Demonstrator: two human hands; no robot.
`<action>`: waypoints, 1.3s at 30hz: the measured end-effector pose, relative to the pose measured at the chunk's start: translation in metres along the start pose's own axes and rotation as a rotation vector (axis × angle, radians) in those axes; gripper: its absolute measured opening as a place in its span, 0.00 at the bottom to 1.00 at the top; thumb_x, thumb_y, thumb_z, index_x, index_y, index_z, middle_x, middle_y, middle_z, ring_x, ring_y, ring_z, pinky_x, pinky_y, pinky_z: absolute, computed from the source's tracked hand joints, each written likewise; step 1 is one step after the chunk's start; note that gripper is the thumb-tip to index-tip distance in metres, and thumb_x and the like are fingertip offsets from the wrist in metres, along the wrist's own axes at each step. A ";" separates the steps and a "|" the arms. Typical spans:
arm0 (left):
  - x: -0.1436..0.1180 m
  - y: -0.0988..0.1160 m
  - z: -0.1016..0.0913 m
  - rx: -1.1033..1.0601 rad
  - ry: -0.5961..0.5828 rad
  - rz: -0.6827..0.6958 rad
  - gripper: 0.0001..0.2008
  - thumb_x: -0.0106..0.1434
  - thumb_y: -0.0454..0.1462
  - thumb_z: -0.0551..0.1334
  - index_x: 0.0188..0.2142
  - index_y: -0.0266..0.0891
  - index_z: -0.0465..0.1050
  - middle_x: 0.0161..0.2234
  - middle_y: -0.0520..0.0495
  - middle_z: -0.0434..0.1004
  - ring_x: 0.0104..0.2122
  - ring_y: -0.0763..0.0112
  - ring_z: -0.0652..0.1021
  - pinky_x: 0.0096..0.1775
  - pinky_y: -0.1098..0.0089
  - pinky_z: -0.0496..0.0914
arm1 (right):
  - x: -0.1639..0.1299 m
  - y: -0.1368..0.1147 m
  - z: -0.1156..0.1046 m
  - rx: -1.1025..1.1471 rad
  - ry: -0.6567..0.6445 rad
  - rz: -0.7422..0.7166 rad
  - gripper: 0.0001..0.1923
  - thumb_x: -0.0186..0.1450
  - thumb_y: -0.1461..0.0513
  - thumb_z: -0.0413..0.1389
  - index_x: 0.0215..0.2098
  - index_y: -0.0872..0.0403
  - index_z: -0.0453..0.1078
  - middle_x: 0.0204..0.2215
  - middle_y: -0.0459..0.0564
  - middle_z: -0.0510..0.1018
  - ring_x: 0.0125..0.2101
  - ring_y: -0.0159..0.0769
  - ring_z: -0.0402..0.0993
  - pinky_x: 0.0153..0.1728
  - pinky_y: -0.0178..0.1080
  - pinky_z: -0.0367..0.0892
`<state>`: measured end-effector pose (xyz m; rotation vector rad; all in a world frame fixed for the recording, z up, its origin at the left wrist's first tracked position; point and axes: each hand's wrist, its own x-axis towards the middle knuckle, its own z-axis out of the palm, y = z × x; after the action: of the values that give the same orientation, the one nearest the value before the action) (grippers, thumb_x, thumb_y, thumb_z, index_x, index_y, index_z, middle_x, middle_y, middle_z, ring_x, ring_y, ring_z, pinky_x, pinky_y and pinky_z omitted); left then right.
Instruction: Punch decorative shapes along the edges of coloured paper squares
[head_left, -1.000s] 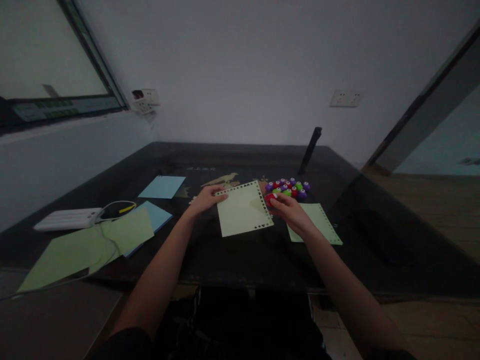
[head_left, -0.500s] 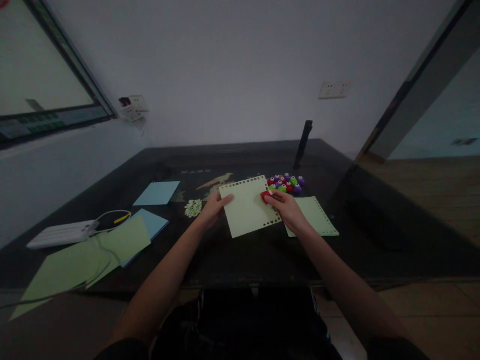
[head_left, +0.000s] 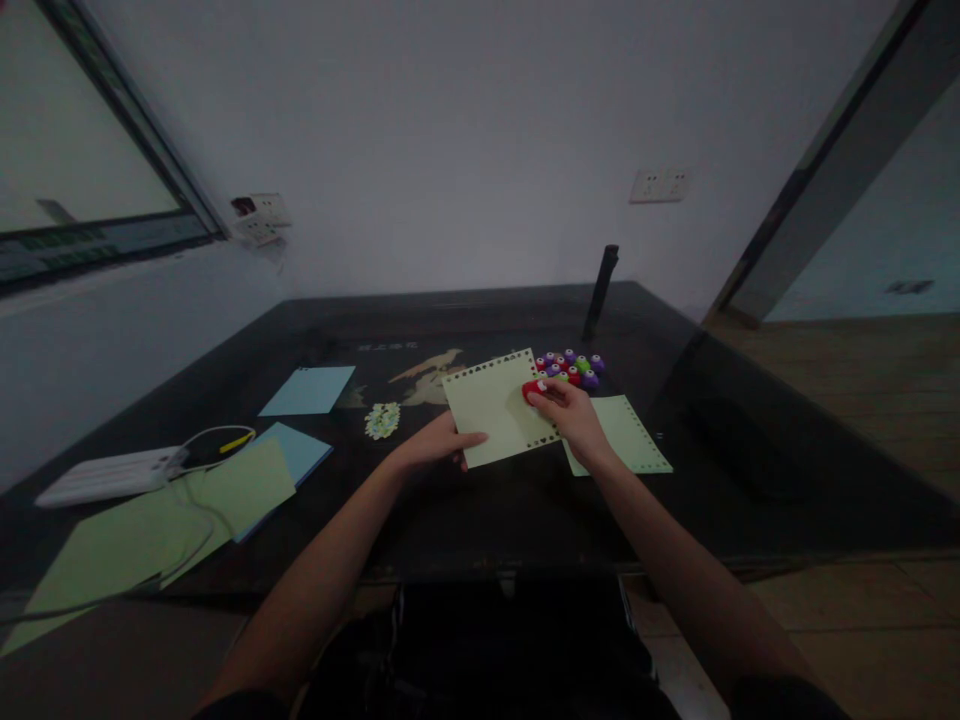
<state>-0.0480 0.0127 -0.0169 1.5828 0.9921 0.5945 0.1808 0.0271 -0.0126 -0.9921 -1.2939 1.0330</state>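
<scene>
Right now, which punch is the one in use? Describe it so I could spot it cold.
Start at the dark table and find the pale green sheet with punched edges near its middle, steadied by the left hand. At that sheet's right edge, the right hand grips a small red punch. The other punches sit untouched in a cluster just behind it.
</scene>
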 end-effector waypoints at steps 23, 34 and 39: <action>0.004 0.015 -0.008 -0.003 0.483 0.069 0.12 0.57 0.41 0.61 0.24 0.34 0.67 0.12 0.53 0.66 0.13 0.79 0.65 0.18 0.75 0.56 | -0.003 -0.001 -0.001 0.349 -0.056 0.156 0.17 0.52 0.54 0.64 0.38 0.51 0.71 0.31 0.46 0.76 0.28 0.33 0.76 0.44 0.47 0.70; 0.008 0.008 -0.004 0.006 0.433 0.074 0.11 0.57 0.41 0.61 0.28 0.32 0.70 0.14 0.50 0.71 0.15 0.76 0.71 0.20 0.75 0.63 | -0.008 0.008 0.005 0.392 -0.134 0.227 0.17 0.53 0.56 0.64 0.40 0.51 0.69 0.29 0.45 0.75 0.33 0.39 0.78 0.46 0.50 0.70; 0.009 0.004 -0.004 0.015 0.410 0.086 0.12 0.57 0.42 0.62 0.28 0.32 0.70 0.15 0.50 0.72 0.15 0.74 0.72 0.20 0.75 0.63 | -0.008 0.008 0.007 0.414 -0.092 0.240 0.19 0.51 0.58 0.65 0.39 0.51 0.68 0.30 0.45 0.74 0.33 0.40 0.79 0.45 0.49 0.71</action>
<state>-0.0453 0.0220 -0.0134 1.5539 1.2339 1.0002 0.1739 0.0212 -0.0224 -0.7984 -0.9897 1.4766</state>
